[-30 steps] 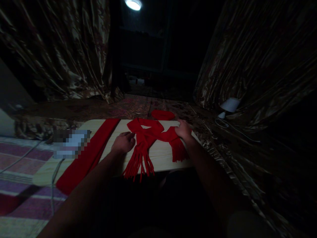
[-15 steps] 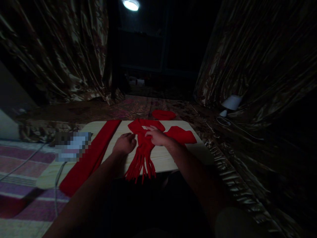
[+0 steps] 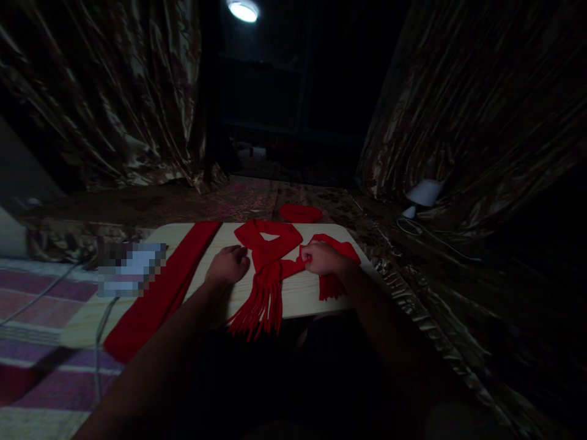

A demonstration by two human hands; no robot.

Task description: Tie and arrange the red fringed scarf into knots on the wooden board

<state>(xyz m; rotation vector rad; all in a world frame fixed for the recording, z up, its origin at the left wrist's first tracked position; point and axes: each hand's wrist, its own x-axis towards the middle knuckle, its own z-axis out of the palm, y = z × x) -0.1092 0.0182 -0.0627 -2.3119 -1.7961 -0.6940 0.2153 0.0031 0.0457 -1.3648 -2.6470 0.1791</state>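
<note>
A red fringed scarf [image 3: 276, 252] lies on a light wooden table [image 3: 293, 299], bent into a loop. One fringed end [image 3: 259, 308] hangs toward the front edge; a second fringe [image 3: 331, 287] shows at the right. My right hand [image 3: 323, 258] is closed, pinching a stretch of the scarf right of the loop. My left hand [image 3: 227, 266] rests on the tabletop just left of the loop, its fingers loosely bent with nothing visible in them. Further left, a long strip of folded red cloth [image 3: 160, 293] runs from the back edge to the front.
Behind the table sits a folded red piece [image 3: 301, 212] on a patterned cover. A blurred-out device [image 3: 131, 269] with a cable [image 3: 98, 348] lies at the table's left. A small white lamp [image 3: 424, 192] stands at right. Curtains [image 3: 151, 91] flank the dark window.
My right hand has moved right, off the loop's crossing, and now grips the scarf there. A strip between loop and hand and the right fringe have come into view. My left hand stays nearly still.
</note>
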